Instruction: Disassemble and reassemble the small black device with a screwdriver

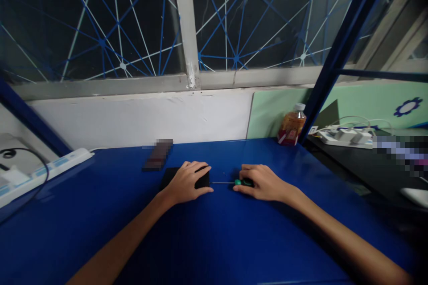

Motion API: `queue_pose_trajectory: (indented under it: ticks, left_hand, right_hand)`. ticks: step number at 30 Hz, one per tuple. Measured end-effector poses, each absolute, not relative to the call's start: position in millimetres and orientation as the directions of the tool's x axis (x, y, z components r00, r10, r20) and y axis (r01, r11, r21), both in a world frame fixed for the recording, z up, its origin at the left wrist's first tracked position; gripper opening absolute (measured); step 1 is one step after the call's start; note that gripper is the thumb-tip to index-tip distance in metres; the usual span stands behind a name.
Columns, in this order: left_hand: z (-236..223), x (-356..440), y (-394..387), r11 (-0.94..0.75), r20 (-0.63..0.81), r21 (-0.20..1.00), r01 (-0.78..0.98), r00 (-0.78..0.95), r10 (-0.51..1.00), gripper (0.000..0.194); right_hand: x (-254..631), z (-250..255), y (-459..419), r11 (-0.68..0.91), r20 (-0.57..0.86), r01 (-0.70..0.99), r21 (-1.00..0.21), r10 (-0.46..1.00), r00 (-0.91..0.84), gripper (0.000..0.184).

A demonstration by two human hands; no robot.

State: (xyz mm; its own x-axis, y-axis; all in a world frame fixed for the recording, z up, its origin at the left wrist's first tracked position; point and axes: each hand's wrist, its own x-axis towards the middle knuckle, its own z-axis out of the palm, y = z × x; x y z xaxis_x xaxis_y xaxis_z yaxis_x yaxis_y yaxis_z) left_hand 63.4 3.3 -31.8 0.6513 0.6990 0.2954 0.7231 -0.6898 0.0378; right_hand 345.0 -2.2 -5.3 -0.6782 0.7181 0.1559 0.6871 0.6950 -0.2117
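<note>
A screwdriver with a green and black handle lies in my right hand, whose fingers are curled around the handle. Its thin metal shaft points left, and the tip reaches the right edge of a flat black box-like object; whether it enters the object I cannot tell. My left hand rests over that black object and grips it, thumb on the near side and fingers across the far side. Much of the object is hidden beneath the hand. Both hands are low over the blue table.
A dark flat rectangular item, partly blurred out, lies behind my left hand. A drink bottle stands at the back right corner. White power strips with cables are at the left and on the black table at right. Blue posts flank the table.
</note>
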Motion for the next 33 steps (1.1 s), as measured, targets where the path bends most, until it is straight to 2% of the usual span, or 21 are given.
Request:
queue_pose_trajectory:
  ticks: [7,15,24,29,33]
  left_hand:
    - [-33,63,4,-0.687,0.283,0.022,0.726,0.654,0.701,0.061]
    - [-34,64,4,-0.686,0.287,0.011,0.728,0.655,0.699,0.06]
    - [-33,64,4,-0.689,0.293,0.029,0.724,0.653,0.699,0.06]
    - [-33,64,4,-0.686,0.301,0.029,0.727,0.648,0.699,0.06]
    - [-34,64,5,-0.692,0.306,0.03,0.721,0.652,0.693,0.059]
  right_hand:
    - [344,-17,0,0.635,0.12,0.705,-0.316,0.764,-0.634,0.028]
    - [343,-13,-1,0.644,0.156,0.685,-0.34,0.757,-0.635,0.033]
    - [347,-11,4,0.671,0.181,0.689,-0.275,0.74,-0.648,0.04]
    - [347,-13,3,0.664,0.197,0.682,-0.307,0.746,-0.637,0.035]
    - [345,-12,1,0.638,0.128,0.682,-0.359,0.757,-0.641,0.028]
